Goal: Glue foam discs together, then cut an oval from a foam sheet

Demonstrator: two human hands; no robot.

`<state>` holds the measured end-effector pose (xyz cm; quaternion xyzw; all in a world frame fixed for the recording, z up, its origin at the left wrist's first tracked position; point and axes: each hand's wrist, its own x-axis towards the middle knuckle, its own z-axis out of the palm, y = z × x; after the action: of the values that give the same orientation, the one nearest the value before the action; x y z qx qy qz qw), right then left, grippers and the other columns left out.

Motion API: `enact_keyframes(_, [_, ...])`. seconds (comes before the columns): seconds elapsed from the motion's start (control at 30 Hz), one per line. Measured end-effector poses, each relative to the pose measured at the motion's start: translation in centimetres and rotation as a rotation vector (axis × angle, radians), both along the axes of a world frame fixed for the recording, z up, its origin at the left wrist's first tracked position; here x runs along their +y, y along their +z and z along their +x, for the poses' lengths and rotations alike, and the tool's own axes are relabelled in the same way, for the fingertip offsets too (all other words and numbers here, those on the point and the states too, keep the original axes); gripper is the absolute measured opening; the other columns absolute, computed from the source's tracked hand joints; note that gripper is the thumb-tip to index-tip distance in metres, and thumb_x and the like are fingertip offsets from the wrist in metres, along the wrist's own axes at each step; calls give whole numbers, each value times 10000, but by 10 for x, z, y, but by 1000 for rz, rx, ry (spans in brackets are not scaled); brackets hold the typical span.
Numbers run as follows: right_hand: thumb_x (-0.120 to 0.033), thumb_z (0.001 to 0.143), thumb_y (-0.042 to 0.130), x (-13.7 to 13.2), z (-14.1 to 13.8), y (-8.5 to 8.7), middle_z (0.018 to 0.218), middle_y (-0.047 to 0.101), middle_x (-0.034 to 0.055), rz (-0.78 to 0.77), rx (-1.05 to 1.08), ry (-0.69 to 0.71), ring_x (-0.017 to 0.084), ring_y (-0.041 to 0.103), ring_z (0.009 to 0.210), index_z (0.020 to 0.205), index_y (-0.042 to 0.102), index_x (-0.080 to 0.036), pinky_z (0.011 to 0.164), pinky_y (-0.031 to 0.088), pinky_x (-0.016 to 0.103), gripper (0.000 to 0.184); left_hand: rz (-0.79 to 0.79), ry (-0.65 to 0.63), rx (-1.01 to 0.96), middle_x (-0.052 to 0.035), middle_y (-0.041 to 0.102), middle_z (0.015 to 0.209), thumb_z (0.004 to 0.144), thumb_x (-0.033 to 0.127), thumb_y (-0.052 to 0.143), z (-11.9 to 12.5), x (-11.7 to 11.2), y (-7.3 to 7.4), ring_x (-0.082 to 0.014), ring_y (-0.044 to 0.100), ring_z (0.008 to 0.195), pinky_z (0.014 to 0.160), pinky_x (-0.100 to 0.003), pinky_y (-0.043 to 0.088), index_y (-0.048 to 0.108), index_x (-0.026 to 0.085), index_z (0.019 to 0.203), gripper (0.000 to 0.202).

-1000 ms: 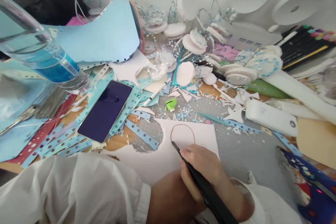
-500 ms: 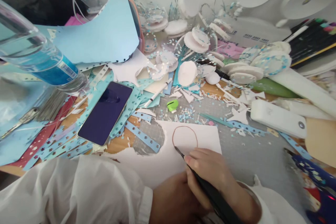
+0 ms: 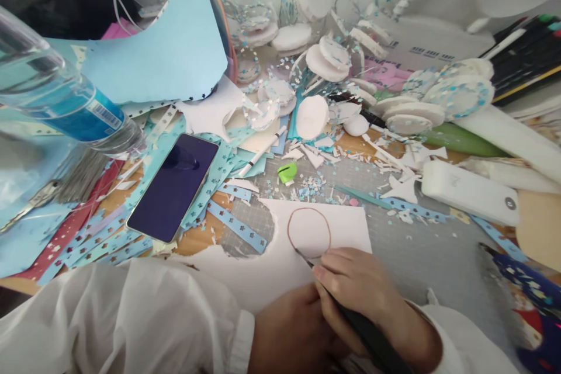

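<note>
My right hand is closed round a black pen. The pen's tip rests on a white sheet, at the bottom of a thin brown circle drawn on it. My left hand comes out of a white sleeve and lies on the near part of the sheet, just left of the right hand. Its fingers are hidden under the right hand. The sheet lies on a grey cutting mat, and its left edge is cut into curves.
A dark phone lies left of the sheet among blue star-punched paper strips. A water bottle and a light blue sheet are at the far left. White foam discs, a green clip, a white case and markers crowd the back and right.
The pen tip has moved down and to the right along the circle's lower left side, and the drawn line is longer. My right hand went with it.
</note>
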<state>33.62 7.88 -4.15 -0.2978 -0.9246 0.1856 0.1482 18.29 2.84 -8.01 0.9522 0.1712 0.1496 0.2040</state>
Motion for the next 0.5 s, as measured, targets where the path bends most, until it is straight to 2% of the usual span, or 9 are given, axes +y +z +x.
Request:
enact_keyframes(0.2, [-81,832,470,7,-7,10,556,502,-7,89,48,-4,139,408,508,699,508,-211,505,250,326,190,38,56,-58,-39,747,979,862,257,569,0,3,4,-254,570,1079,1012,-404,391,696,200,800,152])
enact_keyframes(0.3, [-107,826,496,2,-2,9,576,544,-3,22,173,-58,148,469,508,738,535,-228,496,306,321,155,77,52,-20,-38,728,1086,914,259,498,-2,8,12,-238,569,1119,1052,-392,364,704,188,943,219])
enact_keyframes(0.4, [-168,848,549,-4,8,3,745,637,25,-153,417,-395,189,592,651,893,588,-257,555,413,312,107,179,33,41,-72,608,1334,978,279,366,-8,15,24,-225,513,1249,1125,-364,290,579,123,1275,398])
enact_keyframes(0.47, [-220,848,582,-3,12,-2,825,636,22,-299,605,-625,200,600,718,941,582,-272,599,444,313,106,233,17,77,-104,493,1456,994,308,306,-12,18,30,-231,452,1329,1142,-355,267,460,74,1391,485])
enact_keyframes(0.5, [-252,840,596,-1,12,-4,810,618,11,-379,704,-690,192,582,705,931,572,-273,603,442,308,96,246,9,93,-114,444,1494,996,311,300,-13,18,33,-237,423,1357,1143,-358,267,426,62,1414,502])
